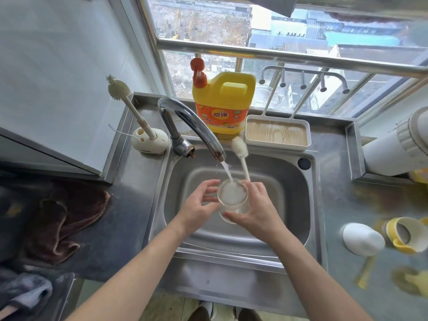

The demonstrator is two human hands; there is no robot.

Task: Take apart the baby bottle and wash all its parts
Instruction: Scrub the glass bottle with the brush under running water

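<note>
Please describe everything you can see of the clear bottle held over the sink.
The bottle is a short, wide body of clear glass or plastic, with no top on. It is tilted, open mouth toward the faucet, whose stream falls into it; the inside looks white and foamy. It hangs above the sink basin. The right hand grips its right side, the left hand holds its left side. A brush handle rises beside its rim.
</note>
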